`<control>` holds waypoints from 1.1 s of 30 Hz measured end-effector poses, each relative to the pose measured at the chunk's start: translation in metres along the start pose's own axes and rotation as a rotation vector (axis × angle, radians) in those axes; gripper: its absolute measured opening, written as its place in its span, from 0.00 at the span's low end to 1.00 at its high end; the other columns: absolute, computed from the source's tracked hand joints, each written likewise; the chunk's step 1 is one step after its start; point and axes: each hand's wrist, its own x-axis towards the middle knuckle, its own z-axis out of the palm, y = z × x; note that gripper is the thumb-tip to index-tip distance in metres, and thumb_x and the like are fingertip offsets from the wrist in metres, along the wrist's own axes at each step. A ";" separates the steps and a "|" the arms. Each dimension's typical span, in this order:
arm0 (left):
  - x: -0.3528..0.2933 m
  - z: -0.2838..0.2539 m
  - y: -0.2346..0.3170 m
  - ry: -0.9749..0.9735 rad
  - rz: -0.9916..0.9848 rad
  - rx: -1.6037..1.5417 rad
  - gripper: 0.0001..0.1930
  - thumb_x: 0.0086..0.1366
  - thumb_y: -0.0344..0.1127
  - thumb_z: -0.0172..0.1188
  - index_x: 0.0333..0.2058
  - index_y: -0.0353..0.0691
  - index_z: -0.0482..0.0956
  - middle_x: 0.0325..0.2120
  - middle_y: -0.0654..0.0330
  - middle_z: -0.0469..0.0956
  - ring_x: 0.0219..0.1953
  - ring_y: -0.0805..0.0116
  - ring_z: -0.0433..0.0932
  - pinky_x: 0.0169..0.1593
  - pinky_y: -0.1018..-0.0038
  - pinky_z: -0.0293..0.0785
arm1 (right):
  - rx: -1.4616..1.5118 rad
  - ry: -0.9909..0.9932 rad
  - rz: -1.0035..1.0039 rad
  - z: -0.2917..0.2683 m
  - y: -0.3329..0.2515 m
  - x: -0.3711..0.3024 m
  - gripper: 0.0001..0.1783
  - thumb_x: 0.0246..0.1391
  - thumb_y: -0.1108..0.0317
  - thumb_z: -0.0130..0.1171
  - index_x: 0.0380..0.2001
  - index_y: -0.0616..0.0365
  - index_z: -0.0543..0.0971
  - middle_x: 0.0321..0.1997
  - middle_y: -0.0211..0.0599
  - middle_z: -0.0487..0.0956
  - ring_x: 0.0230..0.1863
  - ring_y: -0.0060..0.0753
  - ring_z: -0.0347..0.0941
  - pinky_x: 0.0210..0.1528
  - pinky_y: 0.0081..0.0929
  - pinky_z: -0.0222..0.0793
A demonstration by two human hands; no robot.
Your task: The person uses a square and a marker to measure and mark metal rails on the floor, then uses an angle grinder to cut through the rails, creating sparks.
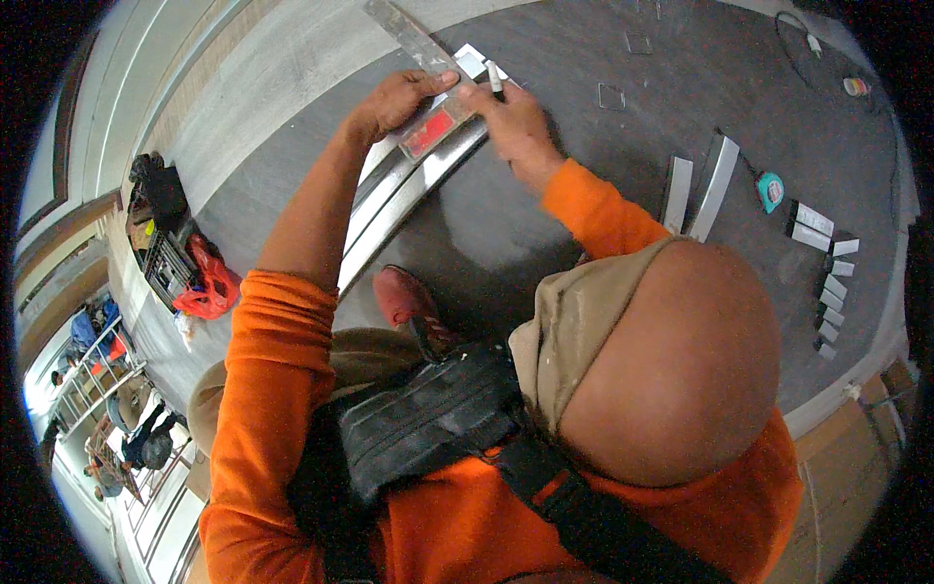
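My left hand [397, 105] pinches a metal try square between thumb and fingers. The steel blade [409, 37] of this square points up and left, and its stock [428, 132] carries a red label. A marker pen [495, 82] with a white end sticks up from my right hand [516, 125], whose fingertips also press near the square's corner. Under both hands lie long silvery metal profiles [394, 216], running from the upper middle down toward my left. The pen's tip is hidden by my fingers.
A red shoe [405, 297] stands beside the profiles. On the right lie two white strips [715, 185], a teal tape measure [770, 192] and several short cut pieces [832, 287]. A red plastic bag [209, 282] and a black crate [167, 268] sit left. People stand near scaffolding [97, 360].
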 end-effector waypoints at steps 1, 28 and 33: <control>-0.002 0.002 0.002 0.010 0.013 0.008 0.32 0.60 0.65 0.60 0.32 0.34 0.82 0.23 0.61 0.78 0.26 0.70 0.75 0.34 0.70 0.71 | -0.075 0.053 0.014 -0.010 -0.008 0.003 0.21 0.55 0.49 0.61 0.29 0.59 0.83 0.27 0.33 0.81 0.29 0.28 0.74 0.32 0.31 0.68; -0.010 0.000 0.017 0.012 -0.035 0.140 0.32 0.61 0.61 0.62 0.43 0.30 0.83 0.40 0.50 0.82 0.43 0.59 0.78 0.52 0.64 0.70 | -0.569 -0.028 -0.358 -0.076 -0.062 -0.008 0.18 0.61 0.53 0.56 0.33 0.56 0.83 0.30 0.45 0.81 0.31 0.41 0.80 0.34 0.36 0.72; -0.010 0.003 0.011 0.059 0.052 0.092 0.32 0.59 0.58 0.65 0.45 0.30 0.82 0.43 0.47 0.81 0.47 0.57 0.79 0.55 0.64 0.70 | -0.316 -0.169 -0.104 -0.048 0.000 -0.005 0.19 0.65 0.55 0.51 0.38 0.61 0.80 0.30 0.42 0.81 0.27 0.35 0.79 0.29 0.33 0.72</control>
